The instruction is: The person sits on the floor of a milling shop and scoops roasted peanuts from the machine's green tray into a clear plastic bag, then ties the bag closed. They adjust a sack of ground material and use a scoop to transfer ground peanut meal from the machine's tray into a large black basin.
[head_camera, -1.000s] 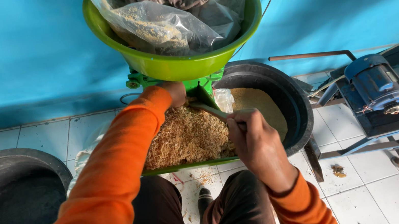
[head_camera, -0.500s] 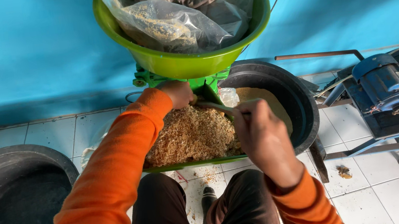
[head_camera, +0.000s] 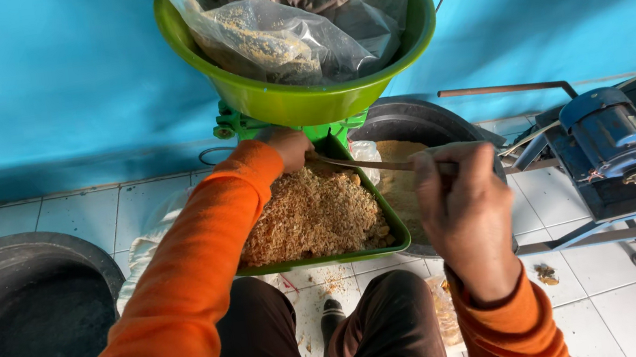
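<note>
Over one green tray, two hands: right hand gripping one stick

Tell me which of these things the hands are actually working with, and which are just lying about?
In use:
- left hand at the top of the green tray
- right hand holding a thin stick
- brown crumbly material

Lying about:
- green bowl holding plastic bags
- blue motor
- black tub

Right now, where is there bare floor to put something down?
Bare tiles lie between the blue wall and the black tub, and below the motor. The green tray is full, with both hands there.
</note>
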`<move>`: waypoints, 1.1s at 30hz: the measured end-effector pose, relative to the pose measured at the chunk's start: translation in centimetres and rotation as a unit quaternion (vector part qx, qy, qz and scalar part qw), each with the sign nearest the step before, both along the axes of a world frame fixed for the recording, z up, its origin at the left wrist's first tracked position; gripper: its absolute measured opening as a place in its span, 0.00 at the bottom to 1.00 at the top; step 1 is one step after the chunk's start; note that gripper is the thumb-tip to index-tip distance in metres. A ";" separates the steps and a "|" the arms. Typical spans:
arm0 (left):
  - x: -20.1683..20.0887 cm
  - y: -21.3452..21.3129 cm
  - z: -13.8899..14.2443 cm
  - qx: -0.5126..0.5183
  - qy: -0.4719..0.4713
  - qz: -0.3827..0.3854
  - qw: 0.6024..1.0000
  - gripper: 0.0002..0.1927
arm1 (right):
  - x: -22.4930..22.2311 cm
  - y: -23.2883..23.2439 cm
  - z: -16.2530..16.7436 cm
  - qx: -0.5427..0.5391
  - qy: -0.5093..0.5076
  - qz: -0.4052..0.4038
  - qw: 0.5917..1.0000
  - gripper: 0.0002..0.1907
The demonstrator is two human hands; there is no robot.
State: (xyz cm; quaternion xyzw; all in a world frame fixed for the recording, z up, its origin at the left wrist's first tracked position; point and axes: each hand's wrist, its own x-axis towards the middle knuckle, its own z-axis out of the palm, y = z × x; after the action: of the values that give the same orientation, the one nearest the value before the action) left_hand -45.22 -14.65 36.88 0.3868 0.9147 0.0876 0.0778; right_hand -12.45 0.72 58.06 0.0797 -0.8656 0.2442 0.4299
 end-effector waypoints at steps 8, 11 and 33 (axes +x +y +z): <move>-2.9 1.8 -4.6 -0.247 0.076 -0.105 0.960 0.14 | -0.6 0.7 0.5 -0.055 0.030 -0.008 0.998 0.12; -1.1 1.2 -2.9 -0.220 0.042 -0.090 0.971 0.13 | -1.4 0.6 0.0 -0.054 0.021 0.000 0.998 0.11; 13.3 -6.7 11.9 0.165 0.081 0.083 0.979 0.15 | -5.0 -0.5 -1.4 0.036 -0.057 0.122 0.990 0.11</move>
State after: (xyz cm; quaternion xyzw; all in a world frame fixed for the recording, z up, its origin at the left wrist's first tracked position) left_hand -31.90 -21.31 48.82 0.3229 0.9199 0.2116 -0.0694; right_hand -17.46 0.27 56.69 0.1859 -0.8808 0.2676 0.3436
